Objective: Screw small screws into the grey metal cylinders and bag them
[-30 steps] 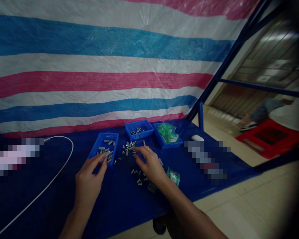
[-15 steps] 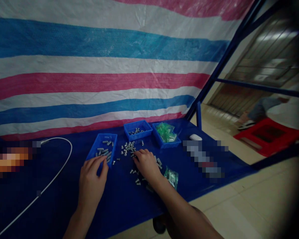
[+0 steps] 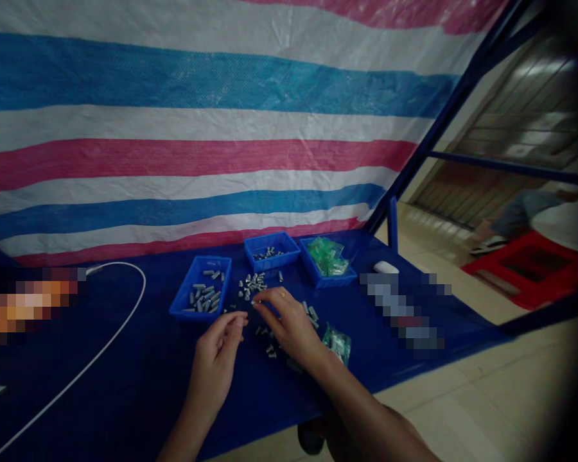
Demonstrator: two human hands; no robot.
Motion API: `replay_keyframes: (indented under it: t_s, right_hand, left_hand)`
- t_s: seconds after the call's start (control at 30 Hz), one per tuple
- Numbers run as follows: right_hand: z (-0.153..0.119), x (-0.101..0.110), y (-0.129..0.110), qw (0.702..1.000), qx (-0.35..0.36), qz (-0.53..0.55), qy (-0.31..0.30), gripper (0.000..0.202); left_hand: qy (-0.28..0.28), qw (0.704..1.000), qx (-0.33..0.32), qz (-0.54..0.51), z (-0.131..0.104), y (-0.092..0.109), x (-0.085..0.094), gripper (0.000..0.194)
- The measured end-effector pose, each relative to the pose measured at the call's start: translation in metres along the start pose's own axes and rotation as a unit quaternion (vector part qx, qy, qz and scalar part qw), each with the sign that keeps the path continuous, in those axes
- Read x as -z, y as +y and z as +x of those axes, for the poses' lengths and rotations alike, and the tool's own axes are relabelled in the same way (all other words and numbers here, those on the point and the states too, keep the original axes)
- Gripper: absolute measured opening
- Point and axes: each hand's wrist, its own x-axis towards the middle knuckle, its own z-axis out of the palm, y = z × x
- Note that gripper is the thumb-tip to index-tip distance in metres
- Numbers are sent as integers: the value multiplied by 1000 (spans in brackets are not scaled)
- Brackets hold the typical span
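My left hand is over the blue table, just in front of the left blue bin, with thumb and fingertips pressed together; what they hold, if anything, is too small to tell. To its right my right hand pinches a small metal screw between thumb and forefinger. Several metal cylinders lie in the left bin. Behind my right hand is a pile of short screws. More screws lie loose below it, and some cylinders rest to its right.
A middle blue bin holds small screws, and a right one holds green packets. A green packet lies near the front edge. There is a white object at right and a white cable at left. A person sits beyond, by a red stool.
My left hand has left the left bin and moved right, close to my right hand. My right hand has lifted slightly, and a screw now shows at its fingertips. The view has shifted a little.
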Motion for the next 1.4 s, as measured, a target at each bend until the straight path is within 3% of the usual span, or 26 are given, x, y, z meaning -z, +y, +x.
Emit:
replay_keyframes:
  t_s: [0.13, 0.33, 0.53, 0.67, 0.9, 1.13, 1.4]
  right_hand:
    - [-4, -2, -11, 998, 36, 60, -6, 13]
    - [-5, -8, -12, 996, 42, 78, -1, 15]
    - [-3, -7, -14, 994, -34, 107, 17, 21]
    - [0, -5, -15, 986, -74, 151, -4, 19]
    - [-1, -8, -14, 987, -35, 154, -39, 15]
    - [-4, -9, -14, 994, 12, 109, -12, 14]
    - [-5, -8, -16, 996, 60, 72, 4, 13]
  left_hand:
    - [-11, 995, 45, -83, 3, 4, 2, 33]
    - [3, 996, 54, -72, 5, 6, 5, 28]
    - [15, 993, 71, -97, 8, -5, 6, 32]
    - [15, 993, 67, -93, 8, -7, 7, 33]
    - [8, 992, 73, -103, 8, -7, 5, 34]
    - [-3, 969, 119, -218, 7, -9, 2, 34]
    - [-15, 966, 117, -229, 7, -8, 2, 30]
